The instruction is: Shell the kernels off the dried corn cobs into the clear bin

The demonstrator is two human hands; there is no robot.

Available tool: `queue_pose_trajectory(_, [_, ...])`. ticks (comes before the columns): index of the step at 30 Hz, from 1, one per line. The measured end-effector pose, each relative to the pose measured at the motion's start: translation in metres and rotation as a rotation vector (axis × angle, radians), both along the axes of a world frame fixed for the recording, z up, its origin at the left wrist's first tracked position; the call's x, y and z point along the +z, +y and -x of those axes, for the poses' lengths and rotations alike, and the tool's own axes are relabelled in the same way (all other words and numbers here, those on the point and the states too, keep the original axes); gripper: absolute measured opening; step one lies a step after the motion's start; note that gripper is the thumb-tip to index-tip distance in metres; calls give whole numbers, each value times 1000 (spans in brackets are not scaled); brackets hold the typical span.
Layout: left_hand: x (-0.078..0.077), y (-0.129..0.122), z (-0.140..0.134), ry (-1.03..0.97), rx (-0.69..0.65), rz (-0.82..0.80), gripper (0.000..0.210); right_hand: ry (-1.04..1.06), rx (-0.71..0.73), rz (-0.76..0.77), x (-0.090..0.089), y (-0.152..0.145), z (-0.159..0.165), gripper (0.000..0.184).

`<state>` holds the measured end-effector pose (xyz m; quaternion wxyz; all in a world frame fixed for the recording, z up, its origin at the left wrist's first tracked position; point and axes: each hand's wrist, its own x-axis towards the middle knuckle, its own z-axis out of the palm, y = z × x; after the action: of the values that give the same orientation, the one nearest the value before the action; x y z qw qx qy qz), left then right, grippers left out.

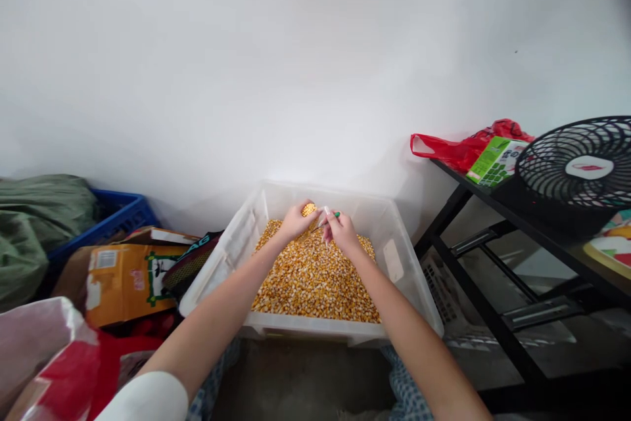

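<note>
Over a bin of loose corn kernels (315, 283), my left hand (294, 221) is closed around what looks like a corn cob (309, 209); its yellow kernels show above the fingers. My right hand (339, 230) meets it at the fingertips, pinching a small tool with a green handle (337, 214). The tool's thin tip points toward the cob, but its exact kind is too small to tell. The kernels are heaped inside a translucent white plastic bin (411, 276), below both hands.
A black table (458, 178) on the right bears a red plastic bag (458, 152), a green-and-white box (495, 161) and a black fan (582, 165). To the left are an orange carton (125, 280), a blue crate (123, 214) and a red-and-white bag (83, 355). A white wall (315, 66) stands behind.
</note>
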<state>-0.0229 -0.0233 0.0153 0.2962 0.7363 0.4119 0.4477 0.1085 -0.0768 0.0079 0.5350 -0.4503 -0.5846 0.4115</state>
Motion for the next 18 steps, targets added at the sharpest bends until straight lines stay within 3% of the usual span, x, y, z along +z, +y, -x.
queue_pose_trajectory(4, [2, 5, 2, -141, 78, 22, 35, -113, 56, 14, -1, -4, 4, 40])
queue_pose_trajectory(7, [1, 9, 4, -194, 95, 44, 35, -36, 10, -65, 5, -9, 7, 39])
queue_pose_trajectory(12, [0, 10, 3, -289, 65, 138, 34, 65, -23, -146, 18, -16, 9, 38])
queue_pose_trajectory(18, [-1, 10, 2, -344, 22, 182, 35, 69, -24, -194, 17, -18, 12, 33])
